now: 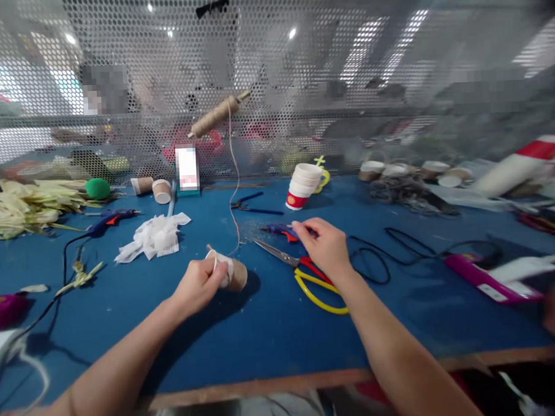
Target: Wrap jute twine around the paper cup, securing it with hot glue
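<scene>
My left hand [200,284] is closed around a small paper cup [237,275] tipped on its side, partly wrapped in brown twine. A strand of twine [233,173] rises from beside the cup to a spool [214,117] at the mesh. My right hand [326,246] pinches the back end of a blue glue gun [278,229] lying on the table; some of the gun is hidden behind the fingers. Just beneath that hand lies a pair of scissors [303,265] with red and yellow handles, blades pointing left.
A stack of paper cups [303,185] and blue pliers [254,206] lie beyond my hands. White scraps [154,236], a second glue gun [107,221] and pale husks [29,203] are left. A black cord [376,259] and purple tool [489,278] are right. Perforated mesh [271,67] stands behind.
</scene>
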The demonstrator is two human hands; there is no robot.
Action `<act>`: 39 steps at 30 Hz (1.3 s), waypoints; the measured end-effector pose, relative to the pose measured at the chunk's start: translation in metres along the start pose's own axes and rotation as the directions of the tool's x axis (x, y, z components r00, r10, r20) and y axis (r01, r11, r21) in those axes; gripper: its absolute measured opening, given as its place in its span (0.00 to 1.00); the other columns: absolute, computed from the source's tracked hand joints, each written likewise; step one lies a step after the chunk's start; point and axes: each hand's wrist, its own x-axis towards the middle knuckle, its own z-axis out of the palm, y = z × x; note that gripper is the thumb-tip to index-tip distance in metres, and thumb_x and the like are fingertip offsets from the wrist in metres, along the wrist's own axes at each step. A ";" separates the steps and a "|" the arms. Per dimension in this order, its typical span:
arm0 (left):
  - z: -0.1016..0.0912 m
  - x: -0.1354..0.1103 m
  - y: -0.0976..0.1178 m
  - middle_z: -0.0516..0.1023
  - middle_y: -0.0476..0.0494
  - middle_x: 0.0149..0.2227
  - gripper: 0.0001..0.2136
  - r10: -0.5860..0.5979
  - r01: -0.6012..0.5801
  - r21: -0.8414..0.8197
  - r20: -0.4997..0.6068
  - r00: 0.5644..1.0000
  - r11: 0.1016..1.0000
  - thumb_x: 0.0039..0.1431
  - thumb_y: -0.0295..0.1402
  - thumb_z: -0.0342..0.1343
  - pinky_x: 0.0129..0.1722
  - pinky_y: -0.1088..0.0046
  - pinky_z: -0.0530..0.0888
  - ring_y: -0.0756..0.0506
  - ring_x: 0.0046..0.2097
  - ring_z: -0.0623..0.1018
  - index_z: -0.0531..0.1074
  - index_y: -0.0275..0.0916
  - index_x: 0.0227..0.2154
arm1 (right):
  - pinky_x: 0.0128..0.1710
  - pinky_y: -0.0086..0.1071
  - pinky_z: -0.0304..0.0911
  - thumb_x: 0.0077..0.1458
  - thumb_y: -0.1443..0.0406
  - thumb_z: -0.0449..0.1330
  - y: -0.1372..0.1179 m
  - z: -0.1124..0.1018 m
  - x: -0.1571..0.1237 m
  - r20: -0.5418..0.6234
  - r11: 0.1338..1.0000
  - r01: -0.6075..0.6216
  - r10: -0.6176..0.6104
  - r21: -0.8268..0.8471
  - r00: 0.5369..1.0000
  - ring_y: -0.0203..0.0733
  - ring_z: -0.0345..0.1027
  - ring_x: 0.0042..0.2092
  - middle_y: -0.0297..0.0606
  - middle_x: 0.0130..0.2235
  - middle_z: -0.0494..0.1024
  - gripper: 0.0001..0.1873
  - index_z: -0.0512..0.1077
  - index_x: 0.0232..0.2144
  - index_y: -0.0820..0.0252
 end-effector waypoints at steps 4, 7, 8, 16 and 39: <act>0.003 -0.001 -0.002 0.53 0.53 0.15 0.19 0.019 -0.019 0.000 -0.004 1.000 1.000 0.55 0.41 0.40 0.21 0.75 0.53 0.54 0.20 0.54 0.53 0.38 0.13 | 0.37 0.33 0.60 0.54 0.56 0.49 -0.023 0.004 0.000 0.150 0.980 -0.010 -0.020 0.199 0.988 0.40 0.66 0.34 0.41 0.29 0.73 0.18 0.70 0.24 0.60; 0.006 -0.005 0.003 0.54 0.53 0.16 0.17 0.131 -0.133 0.044 0.043 0.990 0.990 0.56 0.38 0.39 0.22 0.75 0.54 0.54 0.20 0.55 0.56 0.38 0.14 | 0.41 0.33 0.60 0.55 0.53 0.46 -0.054 0.008 -0.001 0.453 0.931 -0.034 -0.146 0.365 0.879 0.40 0.67 0.39 0.41 0.34 0.76 0.22 0.73 0.28 0.62; 0.006 -0.007 0.005 0.55 0.53 0.16 0.16 0.159 -0.162 0.052 0.057 0.986 0.985 0.56 0.37 0.40 0.22 0.75 0.55 0.54 0.21 0.56 0.57 0.37 0.15 | 0.41 0.33 0.60 0.56 0.52 0.44 -0.066 0.010 -0.001 0.553 0.913 -0.057 -0.193 0.403 0.811 0.40 0.68 0.39 0.42 0.35 0.76 0.24 0.73 0.29 0.62; 0.004 -0.010 0.008 0.58 0.52 0.16 0.15 0.195 -0.200 0.043 0.099 0.976 0.979 0.55 0.36 0.42 0.22 0.74 0.55 0.53 0.20 0.56 0.59 0.38 0.16 | 0.41 0.32 0.60 0.47 0.62 0.57 -0.110 0.023 -0.012 0.619 0.731 -0.326 -0.165 0.599 0.768 0.39 0.68 0.39 0.42 0.37 0.76 0.11 0.73 0.31 0.64; 0.012 -0.010 0.014 0.67 0.50 0.19 0.20 -0.209 0.253 -0.559 0.143 0.967 0.790 0.44 0.48 0.54 0.23 0.79 0.57 0.55 0.21 0.61 0.72 0.31 0.22 | 0.38 0.33 0.59 0.42 0.63 0.62 -0.083 0.013 -0.020 0.491 0.543 -0.440 0.057 0.715 0.869 0.33 0.64 0.31 0.33 0.28 0.72 0.08 0.69 0.26 0.62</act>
